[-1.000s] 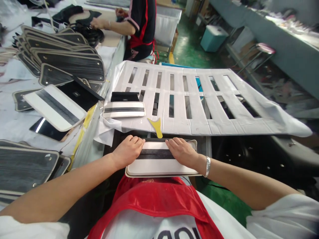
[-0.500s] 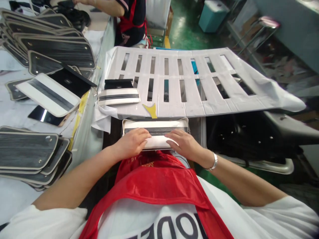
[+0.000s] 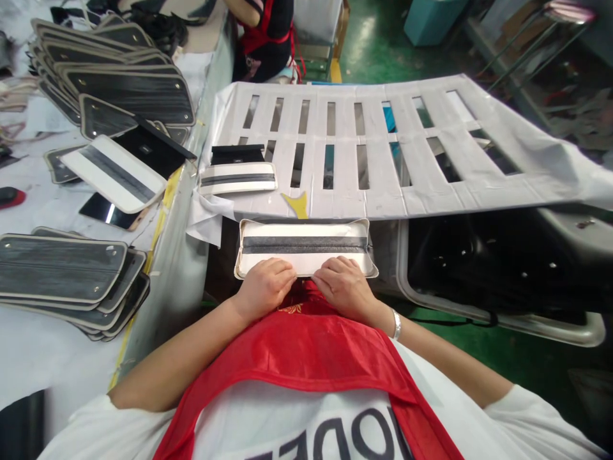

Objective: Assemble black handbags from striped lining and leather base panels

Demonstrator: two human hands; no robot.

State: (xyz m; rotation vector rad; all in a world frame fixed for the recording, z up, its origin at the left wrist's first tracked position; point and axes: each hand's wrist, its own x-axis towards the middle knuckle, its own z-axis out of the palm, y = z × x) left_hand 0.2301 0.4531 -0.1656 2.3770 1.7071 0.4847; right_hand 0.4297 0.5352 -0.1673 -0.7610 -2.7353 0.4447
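In front of my red apron lies a white rectangular panel [image 3: 306, 230] with a dark stripe along its length and a raised pale rim, like the base of a bag. My left hand [image 3: 268, 284] is closed over its near edge, left of the middle. On the same edge, right of the middle, my right hand [image 3: 345, 284] has its fingers curled around it. Both thumbs are partly hidden. Just beyond the panel, a yellow forked piece [image 3: 295, 204] lies at the edge of a slotted white-covered rack [image 3: 335, 137].
A smaller-looking striped white panel [image 3: 238, 179] rests on the rack's left end. On the left table [image 3: 43, 358] are stacked dark panels [image 3: 62, 268], another white panel [image 3: 115, 172] and a phone [image 3: 108, 211]. A black-lined bin [image 3: 479, 268] stands right. A co-worker [image 3: 265, 38] sits beyond.
Both hands have slid from the panel's face toward me onto its near edge, and the fingers have curled over it. More of the panel's surface shows. The view has shifted slightly.
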